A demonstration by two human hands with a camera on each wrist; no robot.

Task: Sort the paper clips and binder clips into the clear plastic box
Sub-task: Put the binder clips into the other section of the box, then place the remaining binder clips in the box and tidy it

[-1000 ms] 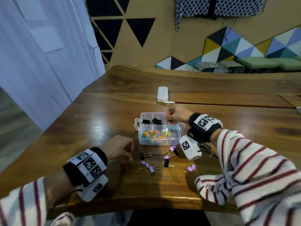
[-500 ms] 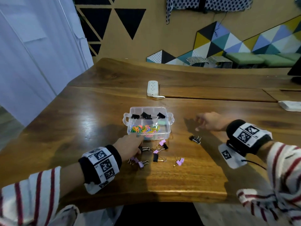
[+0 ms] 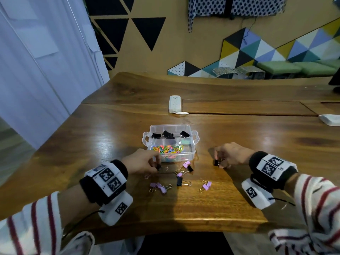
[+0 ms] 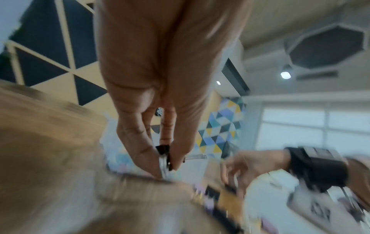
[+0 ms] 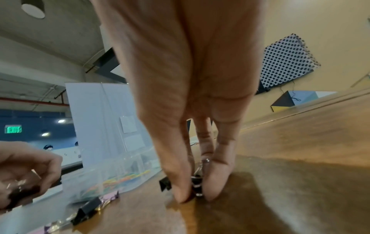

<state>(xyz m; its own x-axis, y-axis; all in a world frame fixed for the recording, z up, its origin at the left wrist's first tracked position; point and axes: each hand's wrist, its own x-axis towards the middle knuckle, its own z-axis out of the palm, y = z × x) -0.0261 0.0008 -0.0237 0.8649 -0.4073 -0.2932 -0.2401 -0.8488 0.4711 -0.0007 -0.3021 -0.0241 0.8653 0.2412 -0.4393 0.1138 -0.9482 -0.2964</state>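
The clear plastic box (image 3: 191, 130) stands mid-table, with black binder clips (image 3: 167, 134) in its far compartments and coloured paper clips (image 3: 166, 149) in the near one. Just in front of its left corner, my left hand (image 3: 142, 163) pinches a black binder clip (image 4: 163, 150) between thumb and fingers. To the right of the box, my right hand (image 3: 230, 155) pinches another black binder clip (image 5: 197, 184) against the tabletop. Several pink binder clips (image 3: 206, 186) and black ones (image 3: 179, 181) lie loose between my hands.
A white power strip (image 3: 174, 103) lies beyond the box, and a white object (image 3: 330, 120) sits at the table's right edge. The wooden table (image 3: 257, 137) ends just below the loose clips, near my body.
My right hand left the box, swung out to the right and came down on a black clip lying there. My left hand slid forward to the loose clips and took hold of one.
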